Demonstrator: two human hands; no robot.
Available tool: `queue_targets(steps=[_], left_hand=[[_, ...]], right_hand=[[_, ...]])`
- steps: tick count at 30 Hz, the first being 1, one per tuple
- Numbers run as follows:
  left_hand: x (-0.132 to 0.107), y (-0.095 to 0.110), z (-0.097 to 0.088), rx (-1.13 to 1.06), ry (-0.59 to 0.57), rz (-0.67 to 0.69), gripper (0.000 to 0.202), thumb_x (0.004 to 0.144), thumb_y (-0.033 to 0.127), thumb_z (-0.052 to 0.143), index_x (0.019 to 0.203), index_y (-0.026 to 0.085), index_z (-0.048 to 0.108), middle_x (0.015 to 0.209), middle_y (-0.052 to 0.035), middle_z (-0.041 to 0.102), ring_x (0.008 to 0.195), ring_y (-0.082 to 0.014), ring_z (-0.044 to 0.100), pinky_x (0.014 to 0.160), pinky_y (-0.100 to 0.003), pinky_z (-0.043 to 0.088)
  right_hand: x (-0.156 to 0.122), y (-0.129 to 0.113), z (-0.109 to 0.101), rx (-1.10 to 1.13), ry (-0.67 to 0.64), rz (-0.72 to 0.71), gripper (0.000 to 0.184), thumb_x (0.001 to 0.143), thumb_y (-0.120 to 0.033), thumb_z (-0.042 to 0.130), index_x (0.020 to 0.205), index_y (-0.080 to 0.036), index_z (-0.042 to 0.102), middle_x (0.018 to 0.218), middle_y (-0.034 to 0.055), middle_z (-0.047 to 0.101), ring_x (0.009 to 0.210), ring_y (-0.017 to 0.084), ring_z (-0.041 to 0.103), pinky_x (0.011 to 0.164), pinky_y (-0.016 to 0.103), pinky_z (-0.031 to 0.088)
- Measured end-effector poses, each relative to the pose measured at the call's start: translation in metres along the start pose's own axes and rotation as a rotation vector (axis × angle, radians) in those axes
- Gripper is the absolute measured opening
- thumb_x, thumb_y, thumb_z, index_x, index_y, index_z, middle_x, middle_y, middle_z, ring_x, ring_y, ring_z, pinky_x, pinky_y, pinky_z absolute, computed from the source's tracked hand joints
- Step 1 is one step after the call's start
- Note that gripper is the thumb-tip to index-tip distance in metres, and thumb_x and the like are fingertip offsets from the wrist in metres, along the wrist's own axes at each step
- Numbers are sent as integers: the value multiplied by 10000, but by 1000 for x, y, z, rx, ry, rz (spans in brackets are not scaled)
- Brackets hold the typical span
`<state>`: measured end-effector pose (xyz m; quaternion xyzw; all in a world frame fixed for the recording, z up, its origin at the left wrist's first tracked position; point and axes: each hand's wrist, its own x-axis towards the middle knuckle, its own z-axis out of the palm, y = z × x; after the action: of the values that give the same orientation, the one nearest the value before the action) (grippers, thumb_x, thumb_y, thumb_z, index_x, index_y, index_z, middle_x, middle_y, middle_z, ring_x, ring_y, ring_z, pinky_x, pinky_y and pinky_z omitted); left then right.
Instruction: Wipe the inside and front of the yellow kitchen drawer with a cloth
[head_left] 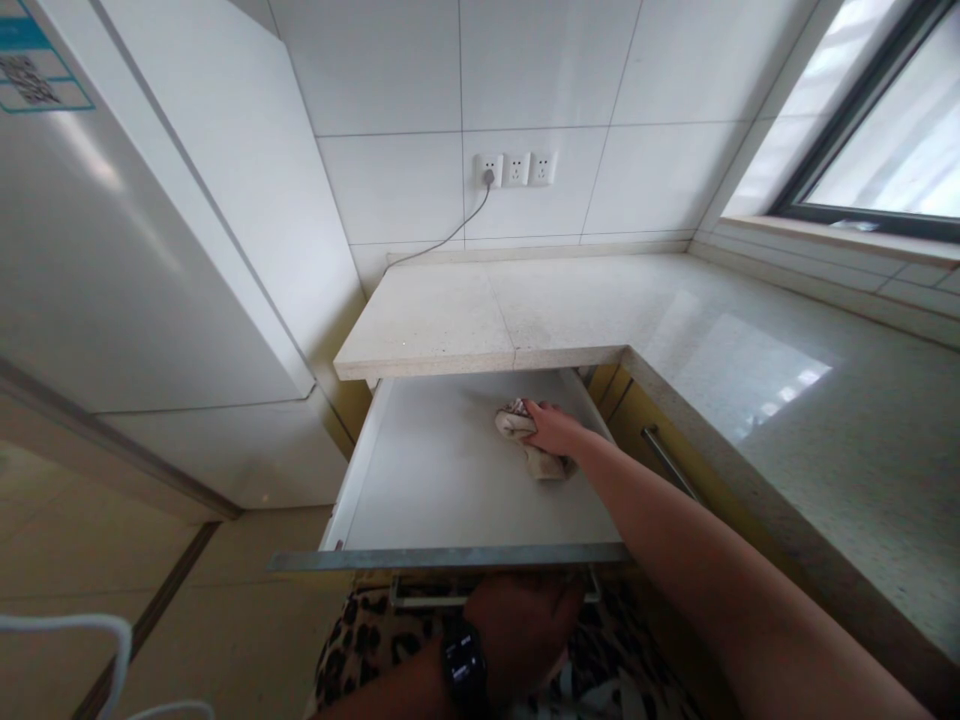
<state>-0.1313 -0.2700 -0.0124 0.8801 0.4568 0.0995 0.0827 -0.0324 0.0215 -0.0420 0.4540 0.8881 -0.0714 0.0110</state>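
A pulled-out white drawer [420, 470] lies below the counter. Inside it, toward the right side, my right hand [553, 425] is closed on a crumpled beige cloth [516, 420] with dark markings. Part of the cloth [546, 465] hangs out below the hand and rests on the drawer bottom. My left hand [525, 625], with a black watch on the wrist, is in shadow at the drawer's outer front. It wraps over the middle of the metal drawer handle [427, 602]; its fingertips are mostly hidden.
A pale stone countertop [435, 310] runs along the tiled wall and turns down the right side. A white refrigerator [187, 250] stands at left. A grey cord leads to a wall socket [489, 170]. Yellow cabinets with a bar handle [670, 462] are at right.
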Motion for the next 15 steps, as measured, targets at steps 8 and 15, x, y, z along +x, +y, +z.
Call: queue_targets(steps=[8,15], left_hand=[[0,1,1,7,-24,-17,570,858,238,591,1394,183,405,1248,-111,646,1030,-232,638,814,-350,567],[0,2,1,28,-26,-9,546,873,245,581,1387,176,410,1201,-120,661,1008,-232,644,798,-354,567]], right_hand=[[2,-13,4,26,-21,-60,787,767,-482,708,1455,-292,377,1274,148,586,1118,340,578,847,378,433],[0,-16,2,47,-29,-105,779,761,-494,718,1444,-291,403,1272,150,588,1134,346,569,854,376,432]])
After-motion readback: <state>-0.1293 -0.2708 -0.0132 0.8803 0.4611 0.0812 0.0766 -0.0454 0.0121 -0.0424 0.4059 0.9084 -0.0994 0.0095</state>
